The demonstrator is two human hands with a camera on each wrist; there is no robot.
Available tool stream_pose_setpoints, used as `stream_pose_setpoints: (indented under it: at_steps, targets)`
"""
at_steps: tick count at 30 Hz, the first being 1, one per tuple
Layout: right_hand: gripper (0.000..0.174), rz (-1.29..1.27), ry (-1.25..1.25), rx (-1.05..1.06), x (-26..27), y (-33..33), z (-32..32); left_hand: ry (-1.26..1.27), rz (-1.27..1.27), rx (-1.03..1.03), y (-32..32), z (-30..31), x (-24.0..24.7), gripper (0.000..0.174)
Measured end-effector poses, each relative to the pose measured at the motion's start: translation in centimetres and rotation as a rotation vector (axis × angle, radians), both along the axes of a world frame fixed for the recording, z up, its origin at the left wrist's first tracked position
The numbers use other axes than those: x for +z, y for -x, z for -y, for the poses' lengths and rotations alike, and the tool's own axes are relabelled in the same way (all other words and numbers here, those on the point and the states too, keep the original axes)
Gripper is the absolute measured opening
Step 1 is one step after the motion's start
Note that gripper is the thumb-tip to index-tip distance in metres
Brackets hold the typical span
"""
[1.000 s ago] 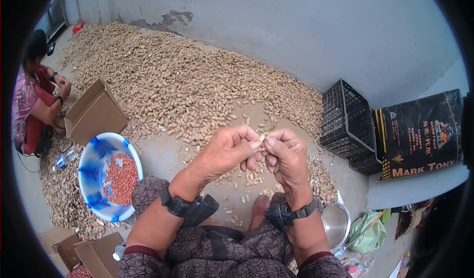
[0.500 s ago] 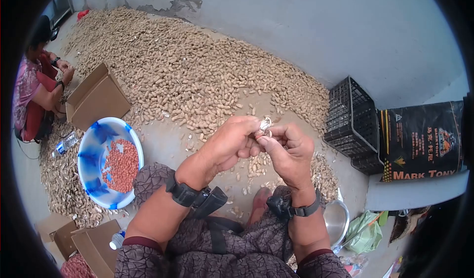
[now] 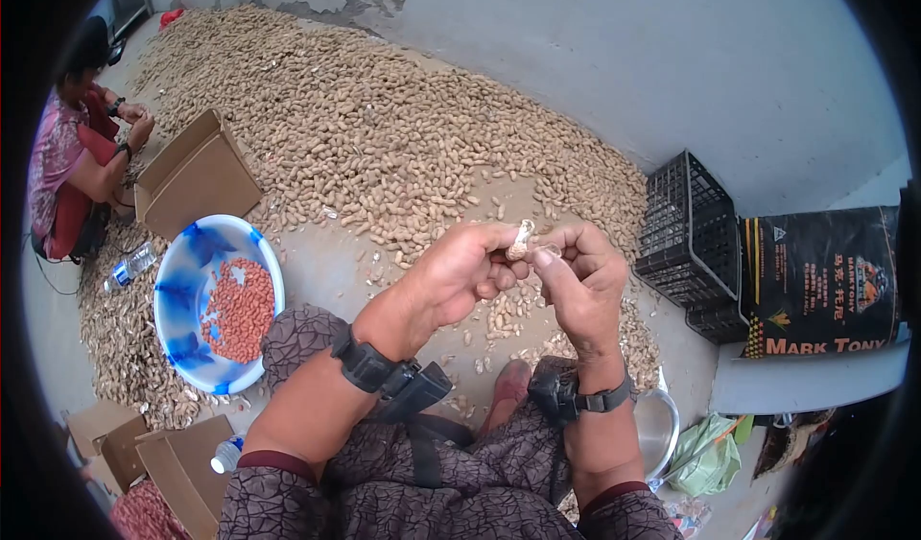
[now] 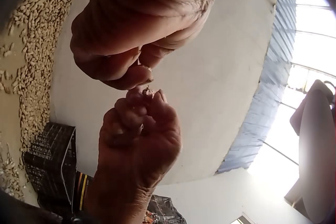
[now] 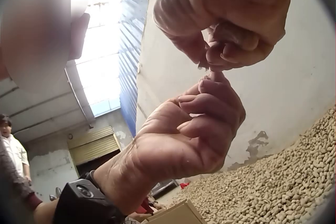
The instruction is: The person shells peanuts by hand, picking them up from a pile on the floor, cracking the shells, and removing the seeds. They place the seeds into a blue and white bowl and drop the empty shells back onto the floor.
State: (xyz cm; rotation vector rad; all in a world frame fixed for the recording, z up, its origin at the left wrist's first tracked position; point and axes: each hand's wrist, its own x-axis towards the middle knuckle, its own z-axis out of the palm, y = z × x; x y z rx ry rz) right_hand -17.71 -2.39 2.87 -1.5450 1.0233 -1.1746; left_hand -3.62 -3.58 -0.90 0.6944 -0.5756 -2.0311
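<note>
In the head view my left hand (image 3: pixel 459 273) pinches a cracked peanut shell (image 3: pixel 521 240) between thumb and forefinger, its pale inside showing at the top. Close beside it, my right hand (image 3: pixel 583 286) pinches a pale piece of shell (image 3: pixel 550 249) between thumb and forefinger. The fingertips of both hands nearly meet in front of me. From the left wrist view, the left hand (image 4: pixel 142 29) hangs above the right hand (image 4: pixel 139 134), the other fingers curled in. In the right wrist view, fingers mostly hide what the right hand (image 5: pixel 226 19) holds.
A big heap of unshelled peanuts (image 3: pixel 384 128) lies along the wall. At left stand a blue-white basin (image 3: pixel 173 300) with red kernels (image 3: pixel 240 315), a cardboard box (image 3: pixel 206 180) and a crouching person (image 3: pixel 77 156). On the right are black crates (image 3: pixel 686 233), a sack (image 3: pixel 820 281) and a metal bowl (image 3: pixel 657 434).
The peanut has come apart in my fingers; a reddish kernel seen half a second ago no longer shows. My hands have drawn slightly apart, the right moving rightward.
</note>
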Motion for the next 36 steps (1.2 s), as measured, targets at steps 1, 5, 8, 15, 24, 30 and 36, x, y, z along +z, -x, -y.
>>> stream_pose_setpoints:
  at_steps: [1,5,8,15,24,30,36]
  targets:
    - [0.006,-0.001,0.002,-0.001,0.0,0.3,0.2,0.002,-0.001,-0.001,0.0,-0.1,0.1,0.019]
    - [0.004,0.010,-0.140,-0.035,-0.3,0.8,0.7,0.067,0.021,0.038,0.0,-0.1,-0.1,0.018]
    - [0.004,0.105,-0.235,-0.055,-0.5,0.9,1.0,0.104,0.008,0.075,0.0,-0.4,0.1,0.015]
    - [0.008,0.251,-0.302,0.015,-0.3,0.7,1.3,0.165,-0.074,0.170,0.3,-0.7,0.3,0.013]
    - [0.007,-0.015,-0.144,-0.027,-0.7,0.8,1.4,0.191,-0.098,0.043,0.6,0.4,-0.2,0.016]
    - [0.007,0.029,-0.182,0.032,-1.0,1.3,1.3,0.390,0.384,0.077,0.9,0.7,0.7,0.018]
    - [0.005,-0.041,-0.285,0.099,0.1,2.4,0.9,0.576,0.495,0.038,0.8,0.7,0.6,0.014]
